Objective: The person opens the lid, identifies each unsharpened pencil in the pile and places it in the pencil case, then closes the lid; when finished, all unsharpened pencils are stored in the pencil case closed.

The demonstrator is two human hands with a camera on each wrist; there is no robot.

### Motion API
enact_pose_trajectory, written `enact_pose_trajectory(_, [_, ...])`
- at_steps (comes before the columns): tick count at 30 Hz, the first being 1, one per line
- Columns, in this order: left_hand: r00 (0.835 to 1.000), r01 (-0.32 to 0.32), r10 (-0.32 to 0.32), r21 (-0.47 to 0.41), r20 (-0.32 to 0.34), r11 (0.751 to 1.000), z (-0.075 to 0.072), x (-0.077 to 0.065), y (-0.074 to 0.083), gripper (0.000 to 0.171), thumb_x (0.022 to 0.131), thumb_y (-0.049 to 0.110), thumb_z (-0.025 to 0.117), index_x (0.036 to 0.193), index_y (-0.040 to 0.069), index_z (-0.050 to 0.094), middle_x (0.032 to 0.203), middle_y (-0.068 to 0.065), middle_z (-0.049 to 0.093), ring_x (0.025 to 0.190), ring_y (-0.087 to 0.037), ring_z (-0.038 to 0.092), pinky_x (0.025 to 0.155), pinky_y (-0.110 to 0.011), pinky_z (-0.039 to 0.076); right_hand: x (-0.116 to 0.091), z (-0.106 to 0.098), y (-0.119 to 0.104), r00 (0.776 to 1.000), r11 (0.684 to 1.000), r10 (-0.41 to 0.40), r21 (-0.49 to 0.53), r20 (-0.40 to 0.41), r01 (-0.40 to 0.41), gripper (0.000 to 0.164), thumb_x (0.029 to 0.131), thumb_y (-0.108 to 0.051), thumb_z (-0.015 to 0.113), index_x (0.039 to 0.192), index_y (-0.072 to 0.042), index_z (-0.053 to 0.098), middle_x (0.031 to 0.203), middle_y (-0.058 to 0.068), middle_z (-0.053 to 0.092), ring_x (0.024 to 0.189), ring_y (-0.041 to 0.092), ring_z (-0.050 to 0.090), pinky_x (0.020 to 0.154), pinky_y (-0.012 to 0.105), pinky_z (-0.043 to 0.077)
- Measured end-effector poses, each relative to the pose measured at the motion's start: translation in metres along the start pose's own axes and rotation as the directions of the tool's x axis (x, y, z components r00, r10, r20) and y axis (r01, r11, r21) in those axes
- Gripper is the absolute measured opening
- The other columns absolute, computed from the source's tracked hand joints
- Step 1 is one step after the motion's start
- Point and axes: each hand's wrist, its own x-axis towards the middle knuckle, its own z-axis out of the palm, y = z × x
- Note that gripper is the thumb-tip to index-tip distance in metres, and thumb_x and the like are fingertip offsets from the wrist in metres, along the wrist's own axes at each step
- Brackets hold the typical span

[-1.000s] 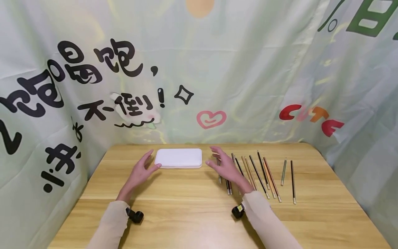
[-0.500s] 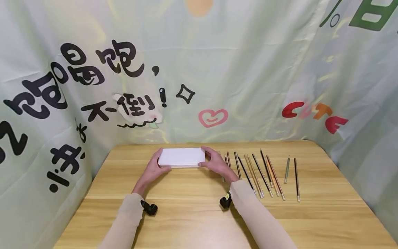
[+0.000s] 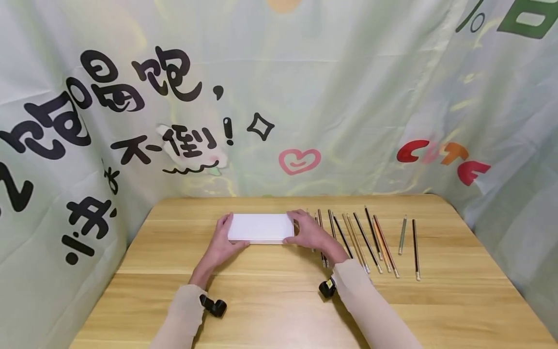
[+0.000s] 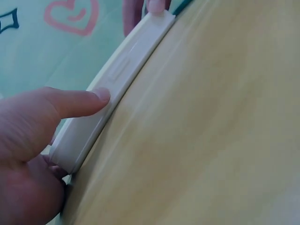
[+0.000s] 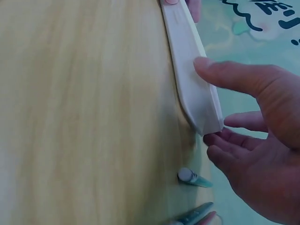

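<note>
A white, flat rectangular pencil case [image 3: 261,227] is near the back of the wooden table, level, its long side facing me. My left hand [image 3: 222,242] grips its left end, the thumb lying along the front side, as the left wrist view shows on the case [image 4: 77,140]. At the opposite end my right hand [image 3: 310,233] holds the case, thumb on the front side and fingers around the right end. In the right wrist view those fingertips sit right at the case's corner [image 5: 208,119]. The fingers behind the case are partly hidden.
Several pencils lie spread to the right, among them a red one [image 3: 386,247], a grey-green one [image 3: 402,235] and a black one [image 3: 416,249] furthest right. My right hand and forearm cover some of them. A printed cloth [image 3: 348,106] hangs behind the table [image 3: 270,300].
Both hands, apart from each other at first, have come in to grip the case's two ends. The case has since shifted slightly toward me.
</note>
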Motion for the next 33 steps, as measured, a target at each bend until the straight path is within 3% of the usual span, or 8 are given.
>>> enact_pose_trajectory(5, [0.999, -0.030, 0.030, 0.028, 0.015, 0.999, 0.011, -0.019, 0.006, 0.106, 0.086, 0.025, 0.085, 0.160, -0.007, 0.018, 0.163, -0.027, 0.017, 0.144, -0.045, 0.034, 0.116, -0.058, 0.035, -0.010, 0.004, 0.003, 0.998, 0.998, -0.044, -0.047, 0.039, 0.045, 0.100, 0.078, -0.030, 0.092, 0.155, 0.005, 0.038, 0.148, 0.025, 0.041, 0.123, 0.034, 0.053, 0.104, 0.047, 0.049])
enact_pose_trajectory(8, [0.998, -0.043, 0.045, 0.049, -0.039, 0.998, 0.017, -0.027, 0.011, 0.102, 0.084, 0.024, 0.086, 0.159, -0.007, 0.024, 0.161, -0.029, 0.020, 0.143, -0.048, 0.033, 0.114, -0.060, 0.036, -0.013, 0.004, 0.003, 0.996, 0.994, -0.089, -0.054, 0.030, 0.091, 0.097, 0.077, -0.029, 0.093, 0.151, 0.007, 0.042, 0.146, 0.023, 0.042, 0.119, 0.032, 0.054, 0.099, 0.045, 0.052])
enact_pose_trajectory(16, [0.982, -0.098, 0.112, 0.096, -0.149, 0.991, 0.038, -0.031, 0.021, 0.096, 0.077, 0.024, 0.091, 0.153, -0.005, 0.041, 0.155, -0.032, 0.029, 0.138, -0.050, 0.036, 0.111, -0.060, 0.039, -0.026, 0.002, 0.004, 0.994, 0.992, -0.111, -0.067, 0.000, 0.110, 0.093, 0.073, -0.023, 0.095, 0.147, 0.008, 0.048, 0.145, 0.020, 0.048, 0.121, 0.033, 0.056, 0.095, 0.045, 0.056])
enact_pose_trajectory(23, [0.968, -0.087, 0.115, 0.129, -0.224, 0.988, 0.043, -0.039, 0.022, 0.096, 0.070, 0.026, 0.092, 0.149, -0.005, 0.047, 0.149, -0.029, 0.038, 0.134, -0.045, 0.043, 0.107, -0.055, 0.045, -0.032, 0.007, 0.006, 0.990, 0.987, -0.141, -0.074, 0.000, 0.141, 0.092, 0.072, -0.021, 0.094, 0.147, 0.008, 0.049, 0.147, 0.022, 0.049, 0.121, 0.035, 0.056, 0.093, 0.045, 0.057])
enact_pose_trajectory(33, [0.964, -0.065, 0.096, 0.132, -0.248, 0.989, 0.046, -0.035, 0.028, 0.098, 0.068, 0.027, 0.092, 0.150, -0.004, 0.048, 0.150, -0.023, 0.040, 0.137, -0.040, 0.045, 0.107, -0.050, 0.048, -0.032, 0.001, 0.010, 0.990, 0.988, -0.137, -0.072, -0.032, 0.134, 0.093, 0.067, -0.023, 0.096, 0.144, 0.006, 0.053, 0.146, 0.021, 0.052, 0.119, 0.035, 0.059, 0.087, 0.040, 0.060])
